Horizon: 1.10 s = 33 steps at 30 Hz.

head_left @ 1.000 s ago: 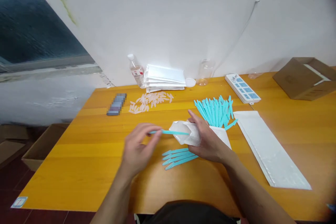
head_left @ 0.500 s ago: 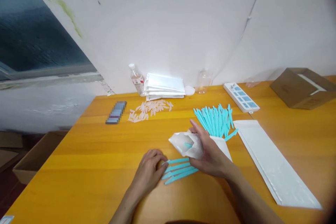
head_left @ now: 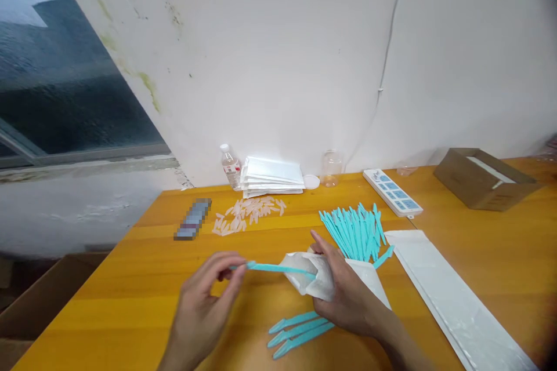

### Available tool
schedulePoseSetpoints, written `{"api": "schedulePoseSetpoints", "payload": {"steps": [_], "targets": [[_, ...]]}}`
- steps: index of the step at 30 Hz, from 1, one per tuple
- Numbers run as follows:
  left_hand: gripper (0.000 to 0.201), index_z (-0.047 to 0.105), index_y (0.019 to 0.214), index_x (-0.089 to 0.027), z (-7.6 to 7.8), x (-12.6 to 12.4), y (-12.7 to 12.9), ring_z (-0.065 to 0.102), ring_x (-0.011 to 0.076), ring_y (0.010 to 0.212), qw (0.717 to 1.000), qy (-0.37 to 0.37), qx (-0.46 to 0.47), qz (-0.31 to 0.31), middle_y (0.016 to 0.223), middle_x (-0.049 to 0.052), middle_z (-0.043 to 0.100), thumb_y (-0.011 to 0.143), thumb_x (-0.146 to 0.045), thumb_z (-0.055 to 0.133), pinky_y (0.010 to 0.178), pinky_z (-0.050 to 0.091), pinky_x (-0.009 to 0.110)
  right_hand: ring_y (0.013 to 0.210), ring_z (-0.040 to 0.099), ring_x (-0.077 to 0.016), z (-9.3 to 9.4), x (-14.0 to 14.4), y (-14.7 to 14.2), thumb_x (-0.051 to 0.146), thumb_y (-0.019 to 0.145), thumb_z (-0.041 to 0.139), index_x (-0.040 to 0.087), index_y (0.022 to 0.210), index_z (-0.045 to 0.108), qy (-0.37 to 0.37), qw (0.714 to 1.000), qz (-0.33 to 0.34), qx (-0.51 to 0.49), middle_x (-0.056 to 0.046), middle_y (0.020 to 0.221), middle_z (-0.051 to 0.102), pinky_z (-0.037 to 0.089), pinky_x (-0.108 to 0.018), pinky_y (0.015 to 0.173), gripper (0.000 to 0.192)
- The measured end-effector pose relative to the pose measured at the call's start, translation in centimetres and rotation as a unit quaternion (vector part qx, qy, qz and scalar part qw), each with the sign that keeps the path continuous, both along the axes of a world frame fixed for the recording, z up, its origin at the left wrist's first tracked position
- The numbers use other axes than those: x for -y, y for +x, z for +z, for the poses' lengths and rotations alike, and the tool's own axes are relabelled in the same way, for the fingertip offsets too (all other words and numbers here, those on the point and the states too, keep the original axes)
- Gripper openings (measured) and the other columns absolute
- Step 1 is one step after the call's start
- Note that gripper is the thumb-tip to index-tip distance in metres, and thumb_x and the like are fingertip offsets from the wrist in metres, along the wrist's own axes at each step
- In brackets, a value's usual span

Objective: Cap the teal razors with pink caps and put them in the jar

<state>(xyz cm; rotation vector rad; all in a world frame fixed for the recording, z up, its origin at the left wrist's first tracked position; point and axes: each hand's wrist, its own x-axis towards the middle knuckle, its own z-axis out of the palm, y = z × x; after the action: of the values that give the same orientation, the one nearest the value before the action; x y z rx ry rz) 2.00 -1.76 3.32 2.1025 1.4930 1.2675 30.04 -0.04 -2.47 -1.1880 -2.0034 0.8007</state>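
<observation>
Left grip point(head_left: 201, 300) on stick point(head_left: 270, 268) (turquoise)

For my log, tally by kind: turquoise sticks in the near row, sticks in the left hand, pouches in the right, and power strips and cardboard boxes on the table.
Turquoise sticks, near row: 3
Stick in left hand: 1
Pouch in right hand: 1
Power strip: 1
Cardboard box: 1
Total: 7

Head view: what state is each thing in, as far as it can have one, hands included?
Left hand: pinching a teal stick
Right hand: gripping the white pouch
White pouch: mouth open, toward the left hand
Teal stick: one end inside the pouch
Bottle: upright, capped
Cardboard box: top open
Power strip: lying sockets up; on or off, cannot tell
Phone: lying flat, image pixelated
</observation>
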Motion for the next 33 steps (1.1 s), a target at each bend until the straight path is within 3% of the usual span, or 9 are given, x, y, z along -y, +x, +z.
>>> {"api": "schedulePoseSetpoints", "payload": {"steps": [4, 6, 9, 14, 18, 23, 26, 30, 33], "targets": [[0.02, 0.071, 0.11, -0.026, 0.2, -0.7, 5.4, 0.065, 0.0169, 0.096, 0.981, 0.009, -0.078, -0.178, 0.106, 0.005, 0.072, 0.094, -0.021, 0.06, 0.086, 0.053, 0.029, 0.129, 0.048, -0.028, -0.1, 0.2, -0.2, 0.007, 0.065, 0.062, 0.027, 0.158, 0.009, 0.013, 0.999, 0.029, -0.014, -0.011, 0.137, 0.048, 0.039, -0.047, 0.11, 0.109], [0.026, 0.069, 0.118, -0.028, -0.8, -0.4, 5.7, 0.064, 0.0188, 0.105, 0.986, 0.003, -0.051, -0.16, 0.116, 0.006, 0.07, 0.095, -0.023, 0.06, 0.093, 0.051, 0.033, 0.127, 0.049, -0.028, 0.1, 0.3, 0.0, 0.007, 0.066, 0.062, 0.027, 0.158, 0.01, 0.011, 0.999, 0.024, -0.019, -0.012, 0.136, 0.049, 0.04, -0.046, 0.108, 0.108], [0.023, 0.071, 0.116, -0.027, -3.1, 0.9, 3.8, 0.064, 0.0203, 0.106, 0.996, -0.065, -0.017, -0.057, 0.112, 0.007, 0.069, 0.095, -0.029, 0.06, 0.093, 0.052, 0.034, 0.124, 0.051, -0.0281, 0.4, 0.3, 0.5, 0.008, 0.066, 0.063, 0.028, 0.158, 0.012, 0.005, 1.0, 0.007, -0.023, -0.011, 0.134, 0.05, 0.042, -0.045, 0.106, 0.107], [0.023, 0.074, 0.107, -0.027, -7.6, 3.8, 1.7, 0.065, 0.0237, 0.097, 0.956, -0.223, -0.156, -0.108, 0.104, 0.007, 0.069, 0.085, -0.034, 0.072, 0.085, 0.053, 0.036, 0.122, 0.052, -0.0285, 0.6, 0.1, 0.8, 0.007, 0.064, 0.063, 0.028, 0.158, 0.014, 0.002, 1.0, 0.008, -0.023, -0.011, 0.132, 0.052, 0.043, -0.044, 0.104, 0.108], [0.016, 0.073, 0.097, -0.023, -9.0, 4.5, 2.3, 0.063, 0.0223, 0.096, 0.951, -0.255, -0.139, -0.107, 0.1, 0.007, 0.069, 0.094, -0.03, 0.059, 0.085, 0.051, 0.036, 0.125, 0.051, -0.0291, 0.4, -0.1, 0.7, 0.008, 0.065, 0.064, 0.028, 0.158, 0.013, 0.009, 1.0, 0.008, -0.018, -0.011, 0.134, 0.05, 0.042, -0.046, 0.106, 0.107], [0.023, 0.073, 0.102, -0.024, -8.7, 4.0, 1.8, 0.065, 0.0191, 0.095, 0.951, -0.269, -0.066, -0.137, 0.101, 0.006, 0.071, 0.099, -0.032, 0.052, 0.087, 0.05, 0.032, 0.127, 0.05, -0.0292, 0.2, -0.3, 0.9, 0.009, 0.066, 0.063, 0.027, 0.158, 0.01, 0.007, 1.0, 0.012, 0.001, -0.011, 0.134, 0.051, 0.039, -0.047, 0.109, 0.108], [0.019, 0.072, 0.101, -0.022, -7.9, 3.9, -0.4, 0.066, 0.0177, 0.092, 0.963, -0.255, -0.013, -0.09, 0.099, 0.005, 0.072, 0.097, -0.032, 0.057, 0.083, 0.051, 0.029, 0.128, 0.05, -0.0306, 0.2, -0.4, 1.0, 0.011, 0.067, 0.064, 0.026, 0.158, 0.01, 0.013, 1.0, 0.008, 0.015, -0.012, 0.137, 0.05, 0.036, -0.049, 0.11, 0.107], [0.011, 0.068, 0.096, -0.021, -5.0, 3.5, -4.3, 0.064, 0.0141, 0.084, 0.985, -0.161, 0.055, 0.024, 0.092, 0.002, 0.068, 0.095, -0.028, 0.061, 0.076, 0.051, 0.023, 0.126, 0.051, -0.0304, 0.0, -0.5, 1.1, 0.009, 0.065, 0.063, 0.027, 0.158, 0.011, 0.008, 1.0, 0.013, 0.018, -0.012, 0.135, 0.051, 0.039, -0.049, 0.108, 0.108], [0.006, 0.067, 0.097, -0.021, -2.1, 2.3, -4.1, 0.062, 0.0122, 0.08, 0.995, -0.083, 0.04, 0.029, 0.091, 0.001, 0.066, 0.094, -0.023, 0.061, 0.073, 0.05, 0.021, 0.124, 0.051, -0.03, -0.1, -0.4, 0.9, 0.009, 0.065, 0.063, 0.027, 0.159, 0.009, 0.008, 1.0, 0.025, 0.017, -0.012, 0.134, 0.051, 0.04, -0.048, 0.107, 0.11]]}}
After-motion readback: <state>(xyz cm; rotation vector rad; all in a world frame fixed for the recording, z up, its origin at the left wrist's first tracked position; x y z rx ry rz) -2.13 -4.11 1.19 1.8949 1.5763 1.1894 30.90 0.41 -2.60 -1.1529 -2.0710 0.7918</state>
